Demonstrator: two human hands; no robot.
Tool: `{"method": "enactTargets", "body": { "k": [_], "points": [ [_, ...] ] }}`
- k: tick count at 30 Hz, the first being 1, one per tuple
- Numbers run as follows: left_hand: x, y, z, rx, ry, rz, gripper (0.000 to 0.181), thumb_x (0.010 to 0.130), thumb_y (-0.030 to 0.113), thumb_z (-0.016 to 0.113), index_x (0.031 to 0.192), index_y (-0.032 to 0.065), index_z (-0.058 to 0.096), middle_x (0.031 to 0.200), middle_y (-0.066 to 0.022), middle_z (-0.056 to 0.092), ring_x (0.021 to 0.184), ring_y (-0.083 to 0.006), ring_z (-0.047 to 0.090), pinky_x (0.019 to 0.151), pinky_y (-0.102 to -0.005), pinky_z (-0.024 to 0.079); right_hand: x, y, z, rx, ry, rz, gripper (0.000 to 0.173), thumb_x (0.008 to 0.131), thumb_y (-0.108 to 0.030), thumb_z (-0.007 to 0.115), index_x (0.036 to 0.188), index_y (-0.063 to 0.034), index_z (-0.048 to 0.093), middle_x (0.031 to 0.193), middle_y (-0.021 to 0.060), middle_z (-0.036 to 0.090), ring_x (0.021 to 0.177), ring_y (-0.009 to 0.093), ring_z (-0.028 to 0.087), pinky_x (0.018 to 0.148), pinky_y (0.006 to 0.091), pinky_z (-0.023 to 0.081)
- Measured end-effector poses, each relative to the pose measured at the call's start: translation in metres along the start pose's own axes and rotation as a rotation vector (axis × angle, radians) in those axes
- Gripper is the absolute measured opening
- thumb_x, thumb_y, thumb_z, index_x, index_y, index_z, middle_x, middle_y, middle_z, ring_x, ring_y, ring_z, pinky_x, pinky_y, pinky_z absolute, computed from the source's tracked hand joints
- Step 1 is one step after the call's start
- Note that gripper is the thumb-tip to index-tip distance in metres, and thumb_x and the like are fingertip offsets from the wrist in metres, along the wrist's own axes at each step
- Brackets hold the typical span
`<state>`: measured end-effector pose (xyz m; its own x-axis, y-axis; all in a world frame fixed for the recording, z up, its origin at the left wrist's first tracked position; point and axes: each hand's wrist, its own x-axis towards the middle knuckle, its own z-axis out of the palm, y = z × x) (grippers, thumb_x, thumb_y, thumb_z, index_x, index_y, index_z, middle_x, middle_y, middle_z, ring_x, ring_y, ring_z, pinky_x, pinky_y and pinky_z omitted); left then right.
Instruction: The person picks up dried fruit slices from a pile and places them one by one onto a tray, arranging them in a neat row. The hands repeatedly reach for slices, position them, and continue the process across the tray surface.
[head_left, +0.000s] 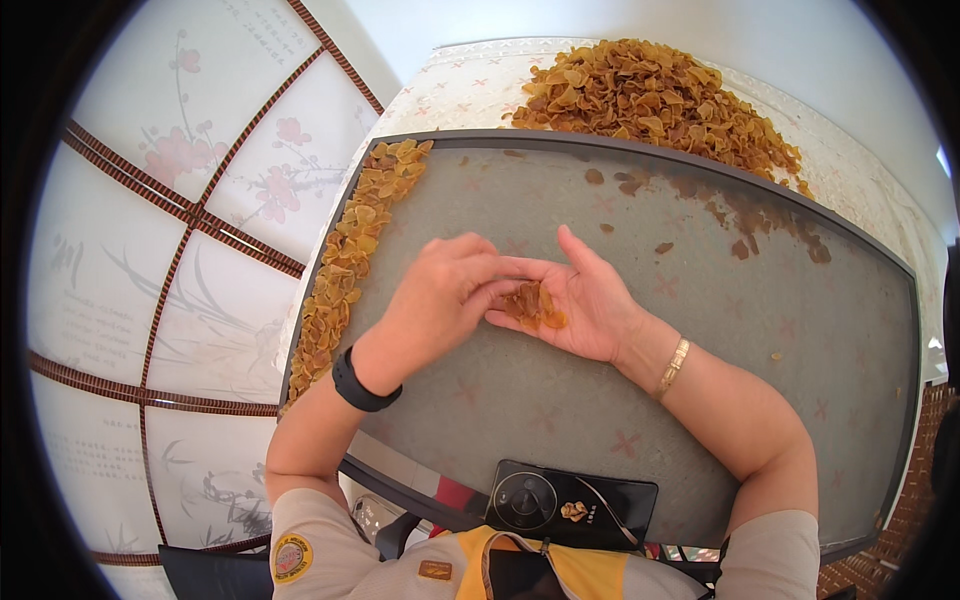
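My right hand, with a gold-coloured bracelet on its wrist, is turned palm up over the mesh screen. A few translucent amber dried slices rest on its palm and fingers. My left hand reaches across to it, its fingertips meeting the right fingers beside the slices. Whether the left fingertips pinch a slice is hidden. Below both hands spreads a grey mesh screen in a dark frame. Along the screen's left edge runs a band of overlapping amber slices.
Beyond the frame, a large heap of amber slices lies on a patterned white tablecloth. A black smartphone sits at the screen's near edge. Dark patches show at the far right. White decorated panels stand at left.
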<state>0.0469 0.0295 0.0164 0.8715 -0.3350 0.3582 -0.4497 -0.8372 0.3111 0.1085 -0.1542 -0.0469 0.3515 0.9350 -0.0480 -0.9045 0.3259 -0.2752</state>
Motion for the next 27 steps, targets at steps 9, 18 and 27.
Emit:
{"method": "enactTargets", "body": {
  "k": [9, 18, 27],
  "points": [
    [-0.008, 0.019, 0.01, -0.069, 0.015, -0.056, 0.02, 0.072, 0.004, 0.075, 0.09, 0.005, 0.068, 0.09, -0.0075, 0.064, 0.082, -0.0264, 0.06, 0.075, -0.0361, 0.046, 0.001, 0.001, -0.002, -0.084, -0.032, 0.024, 0.084, 0.099, -0.064, 0.016, 0.141, 0.005, 0.04, 0.128, 0.0137, 0.055, 0.117, 0.023, 0.054, 0.105, 0.0369, 0.042],
    [-0.013, 0.024, 0.006, -0.483, 0.009, -0.367, 0.006, 0.081, 0.001, 0.068, 0.083, 0.0025, 0.063, 0.082, -0.0022, 0.061, 0.074, -0.0115, 0.054, 0.069, -0.025, 0.045, 0.0, 0.002, 0.006, -0.113, -0.002, 0.032, 0.084, 0.1, -0.062, 0.016, 0.139, 0.0087, 0.038, 0.131, 0.0157, 0.052, 0.123, 0.024, 0.051, 0.11, 0.0393, 0.039],
    [-0.014, -0.001, -0.007, -0.556, 0.243, -0.449, 0.007, 0.087, 0.0, 0.063, 0.094, 0.0009, 0.06, 0.082, -0.0014, 0.06, 0.073, -0.0078, 0.055, 0.067, -0.0242, 0.047, 0.002, 0.002, 0.003, -0.061, 0.059, 0.045, 0.082, 0.1, -0.06, 0.021, 0.139, 0.0108, 0.035, 0.138, 0.0275, 0.045, 0.13, 0.038, 0.046, 0.111, 0.0491, 0.037]
  ]
}}
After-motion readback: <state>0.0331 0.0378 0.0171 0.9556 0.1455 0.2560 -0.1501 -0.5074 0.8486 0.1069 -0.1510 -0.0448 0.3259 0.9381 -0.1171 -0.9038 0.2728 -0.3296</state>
